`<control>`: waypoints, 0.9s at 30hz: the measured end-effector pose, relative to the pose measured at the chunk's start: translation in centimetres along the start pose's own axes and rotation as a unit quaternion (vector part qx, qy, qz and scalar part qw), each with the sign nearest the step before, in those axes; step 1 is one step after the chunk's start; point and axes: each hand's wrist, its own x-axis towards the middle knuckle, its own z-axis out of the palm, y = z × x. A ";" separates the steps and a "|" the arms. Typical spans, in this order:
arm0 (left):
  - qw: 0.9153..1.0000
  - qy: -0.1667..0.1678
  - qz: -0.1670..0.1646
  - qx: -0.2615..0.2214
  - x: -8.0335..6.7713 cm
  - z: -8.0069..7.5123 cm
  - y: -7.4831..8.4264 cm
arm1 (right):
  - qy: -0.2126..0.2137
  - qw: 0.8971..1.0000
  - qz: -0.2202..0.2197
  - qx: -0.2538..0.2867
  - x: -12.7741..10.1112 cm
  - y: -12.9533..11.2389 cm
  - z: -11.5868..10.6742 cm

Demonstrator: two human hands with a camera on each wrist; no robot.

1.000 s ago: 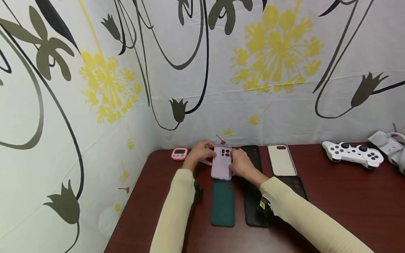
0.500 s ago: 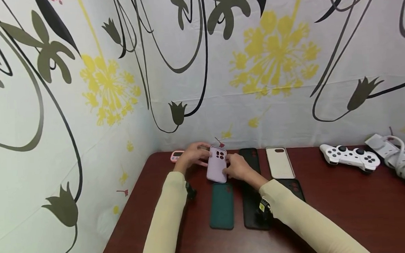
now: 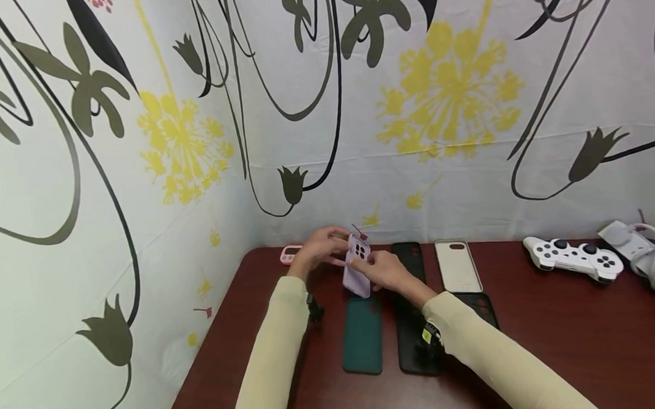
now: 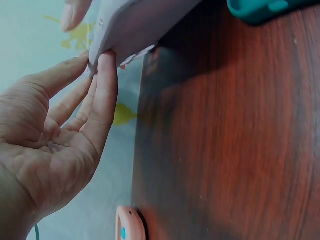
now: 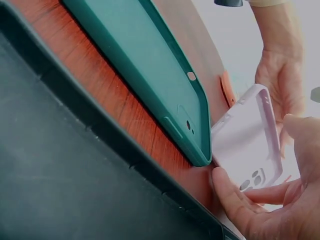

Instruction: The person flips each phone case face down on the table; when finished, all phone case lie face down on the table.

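Both hands hold a lilac phone case point(image 3: 357, 281) with camera cutouts, tilted up off the table at the back. My left hand point(image 3: 322, 248) pinches its left edge between thumb and fingers, plain in the left wrist view point(image 4: 60, 120). On the opposite side, my right hand point(image 3: 386, 269) grips the case, its thumb reaching across the inner face. The right wrist view shows the case's hollow inside point(image 5: 245, 135). Just in front lies a green phone case point(image 3: 362, 338). A long black phone case point(image 3: 415, 348) lies to its right, partly under the right forearm.
Right of the hands are a cream phone case point(image 3: 457, 269) and another black case point(image 3: 482, 306), partly covered by the sleeve. A white game controller point(image 3: 572, 258) and a power strip with coiled cord point(image 3: 649, 255) lie farther right. A pink timer point(image 3: 288, 253) sits behind the left wrist.
The lilac phone case has gone from nearly flat behind the green case to tilted and turned. My right thumb has moved onto its face. The other cases stay put.
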 end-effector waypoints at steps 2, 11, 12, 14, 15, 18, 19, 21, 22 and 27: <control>1.000 0.002 0.001 0.003 0.0 0.3 0.2 | -0.002 1.000 -0.001 0.001 0.0 0.0 0.0; 1.000 -0.002 0.005 0.007 0.2 1.1 0.9 | -0.016 1.000 0.007 0.013 0.1 0.2 -0.3; 1.000 -0.003 0.004 0.005 0.2 1.2 1.0 | -0.017 1.000 0.008 0.012 0.1 0.3 -0.4; 1.000 -0.005 0.004 -0.001 0.4 1.3 1.0 | -0.017 1.000 0.010 0.010 0.1 0.3 -0.6; 1.000 -0.007 0.005 -0.001 0.4 1.4 1.0 | -0.018 1.000 0.010 0.011 0.1 0.3 -0.7; 1.000 -0.020 0.014 0.002 0.3 1.6 1.1 | -0.022 0.999 0.017 0.031 0.1 0.2 -1.1; 0.999 -0.026 0.019 0.007 0.3 1.6 1.1 | -0.023 0.999 0.020 0.041 0.2 0.2 -1.3; 0.999 -0.039 0.027 0.017 0.2 1.6 1.1 | -0.029 0.997 0.025 0.061 0.3 0.2 -1.5; 0.998 -0.045 0.028 0.019 0.1 1.7 1.0 | -0.031 0.997 0.027 0.067 0.3 0.1 -1.6; 0.998 -0.057 0.007 0.009 -0.1 2.0 -0.2 | -0.029 0.997 0.021 0.069 0.2 0.1 -1.6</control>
